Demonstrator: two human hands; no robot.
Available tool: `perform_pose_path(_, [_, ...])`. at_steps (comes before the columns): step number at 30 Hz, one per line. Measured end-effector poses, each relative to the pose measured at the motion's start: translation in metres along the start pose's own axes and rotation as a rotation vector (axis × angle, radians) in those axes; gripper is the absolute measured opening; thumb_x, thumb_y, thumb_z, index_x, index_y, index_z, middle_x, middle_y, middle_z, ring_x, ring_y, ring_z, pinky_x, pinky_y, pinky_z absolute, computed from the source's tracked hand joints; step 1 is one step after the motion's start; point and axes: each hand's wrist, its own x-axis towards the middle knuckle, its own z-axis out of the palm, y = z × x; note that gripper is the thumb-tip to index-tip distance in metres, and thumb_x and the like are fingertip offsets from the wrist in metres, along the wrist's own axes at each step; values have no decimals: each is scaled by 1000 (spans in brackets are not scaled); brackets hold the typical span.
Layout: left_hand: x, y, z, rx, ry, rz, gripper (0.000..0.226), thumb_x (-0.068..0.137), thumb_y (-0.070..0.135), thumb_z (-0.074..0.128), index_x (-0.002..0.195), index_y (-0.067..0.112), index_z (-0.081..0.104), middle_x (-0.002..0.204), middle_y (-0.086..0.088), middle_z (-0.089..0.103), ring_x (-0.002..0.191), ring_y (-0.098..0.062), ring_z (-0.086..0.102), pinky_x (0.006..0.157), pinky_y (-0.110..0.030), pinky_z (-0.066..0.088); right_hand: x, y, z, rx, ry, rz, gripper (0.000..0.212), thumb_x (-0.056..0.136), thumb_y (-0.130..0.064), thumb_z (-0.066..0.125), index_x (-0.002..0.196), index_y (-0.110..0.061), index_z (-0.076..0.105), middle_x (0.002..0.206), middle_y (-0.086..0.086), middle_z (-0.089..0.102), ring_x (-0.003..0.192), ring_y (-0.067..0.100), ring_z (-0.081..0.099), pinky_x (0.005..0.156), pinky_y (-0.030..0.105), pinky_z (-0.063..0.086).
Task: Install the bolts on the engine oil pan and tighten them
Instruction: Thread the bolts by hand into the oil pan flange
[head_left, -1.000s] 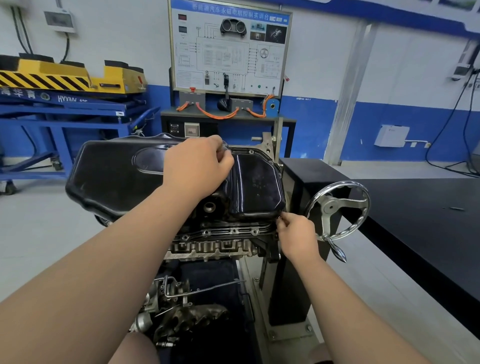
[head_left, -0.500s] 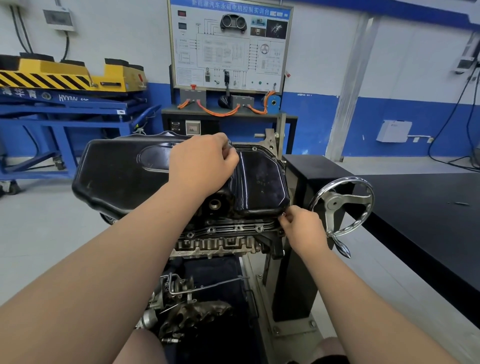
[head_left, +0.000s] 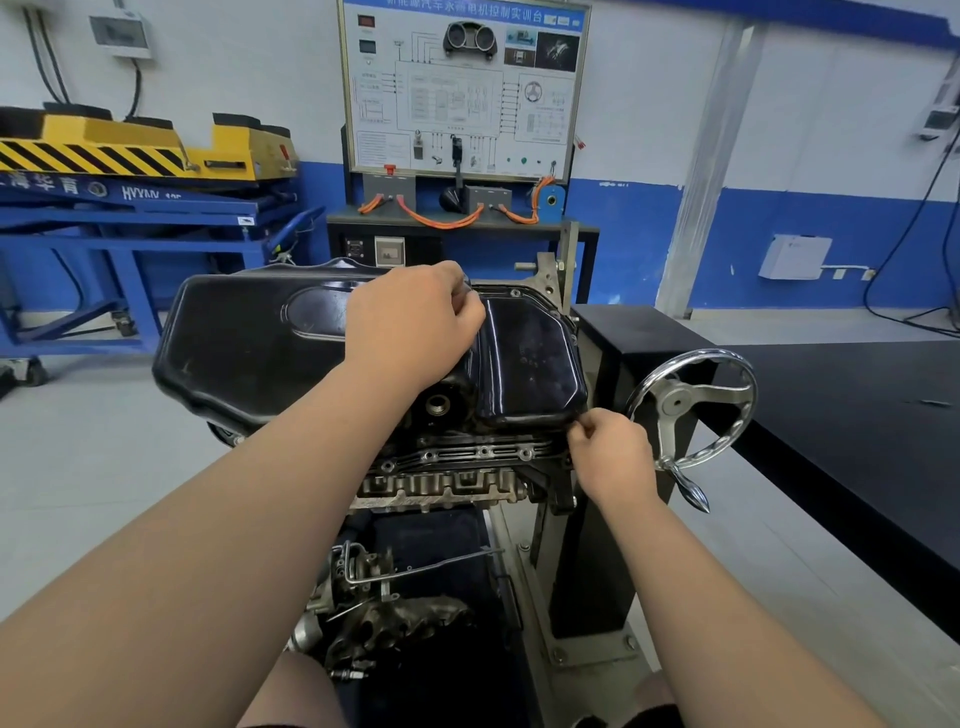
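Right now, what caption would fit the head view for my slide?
Left hand at the far rim of the black oil pan, right hand at its near corner.

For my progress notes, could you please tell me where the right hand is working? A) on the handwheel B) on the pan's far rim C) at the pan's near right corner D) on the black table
C: the right hand has its fingertips at the near right corner of the pan, not on the handwheel.

Reaching forward, the left hand (head_left: 410, 327) curls knuckles-up with fingertips bunched; the right hand (head_left: 608, 452) pinches thumb to forefinger (anything held is hidden).
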Motion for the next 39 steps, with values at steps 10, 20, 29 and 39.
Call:
perform_pose_path(10, [1, -1, 0, -8, -1, -2, 28, 88, 39, 48, 64, 26, 45, 50, 10, 43, 48, -1, 33, 47, -22, 14, -1, 8, 1, 336, -21, 25, 5, 91, -24, 62, 91, -29, 60, 74, -11, 65, 69, 5, 63, 60, 18, 45])
perform_pose_path(20, [0, 0, 0, -9, -2, -3, 26, 89, 39, 47, 67, 24, 50, 51, 9, 43, 48, -2, 32, 47, -21, 15, -3, 7, 10, 404, -42, 101, 10, 91, -19, 60, 87, -23, 68, 71, -8, 69, 78, 10, 67, 75, 29, 53])
perform_pose_path(29, [-1, 0, -1, -8, -7, 3, 26, 89, 39, 47, 68, 24, 50, 51, 9, 43, 48, -2, 33, 47, -21, 15, -4, 12, 4, 251, -1, 16, 7, 91, -28, 62, 92, -21, 61, 72, -13, 61, 68, 3, 58, 59, 18, 42])
perform_pose_path(39, [-1, 0, -1, -8, -10, 3, 26, 89, 39, 47, 68, 24, 51, 51, 10, 43, 49, -1, 33, 46, -22, 15, -4, 5, 7, 150, 6, 43, 10, 91, -28, 57, 91, -20, 63, 85, -1, 67, 84, 20, 61, 71, 30, 48])
